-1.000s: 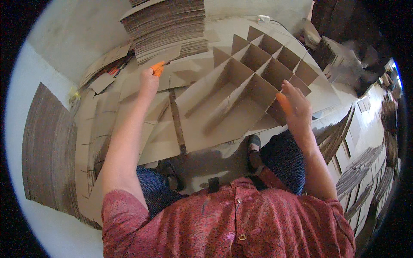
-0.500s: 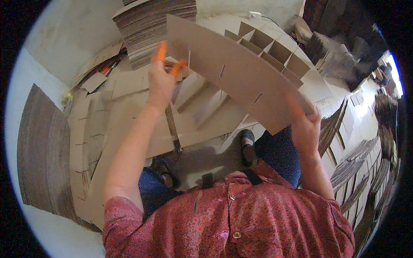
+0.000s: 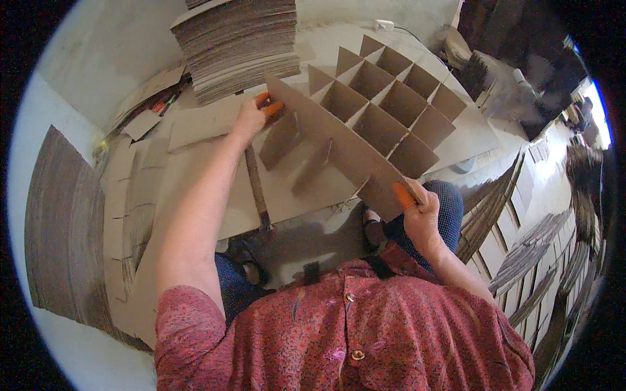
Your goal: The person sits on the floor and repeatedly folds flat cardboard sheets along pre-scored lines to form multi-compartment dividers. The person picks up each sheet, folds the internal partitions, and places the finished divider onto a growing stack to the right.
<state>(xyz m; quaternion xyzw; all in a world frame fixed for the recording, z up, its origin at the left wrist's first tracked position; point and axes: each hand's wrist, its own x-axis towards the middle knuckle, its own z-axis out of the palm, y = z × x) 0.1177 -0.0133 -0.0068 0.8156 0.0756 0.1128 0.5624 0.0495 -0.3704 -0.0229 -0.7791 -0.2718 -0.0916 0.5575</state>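
A long brown cardboard strip stands on edge across the near side of a cardboard divider grid. My left hand grips the strip's far left end, with orange covers on the fingertips. At its near right end my right hand, orange at the thumb, pinches the strip. Cross pieces of the grid, such as one flap, stick out on the near side of the strip. How deep the strip sits in their slots I cannot tell. The grid's square cells open upward.
A tall stack of cardboard sheets stands behind on the worktop. Another stack leans at the left wall. Slotted cardboard pieces lie along the right. A dark bar crosses the worktop's near part.
Both hands have brought the strip down from the air to the grid's near side. The right hand has come nearer and leftward, and more of the grid shows.
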